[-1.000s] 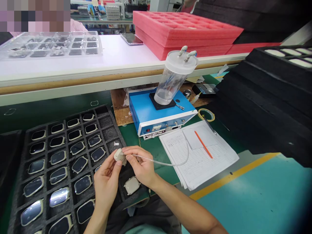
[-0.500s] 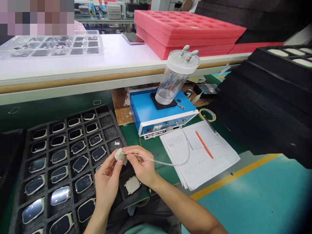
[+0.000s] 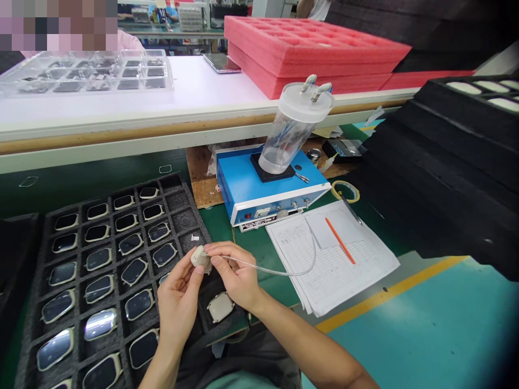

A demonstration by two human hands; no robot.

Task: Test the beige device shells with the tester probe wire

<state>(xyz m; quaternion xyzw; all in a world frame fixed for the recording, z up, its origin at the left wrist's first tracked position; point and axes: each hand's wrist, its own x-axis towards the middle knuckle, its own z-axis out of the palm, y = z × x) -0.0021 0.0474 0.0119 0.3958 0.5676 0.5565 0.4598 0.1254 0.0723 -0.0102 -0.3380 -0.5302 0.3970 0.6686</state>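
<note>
My left hand (image 3: 177,302) pinches a small beige watch-like case (image 3: 199,256) from below, its fingers closed on it. My right hand (image 3: 235,275) is closed on the end of a thin clear tube (image 3: 284,272) pressed against the case's right side. The tube curves back to a blue box-shaped machine (image 3: 259,192) with a clear lidded canister (image 3: 294,129) on top. Under both hands lies a black foam tray (image 3: 180,208) whose pockets hold several dark glass-faced cases, and one beige case (image 3: 220,306) lies back-up in a near pocket.
A printed sheet (image 3: 336,254) with an orange pen (image 3: 339,240) lies right of my hands, a tape roll (image 3: 344,190) behind it. Stacked black foam trays (image 3: 441,162) fill the right. On the white shelf (image 3: 211,92) sit red foam trays (image 3: 312,51), a clear plastic tray (image 3: 89,73) and a phone (image 3: 221,62).
</note>
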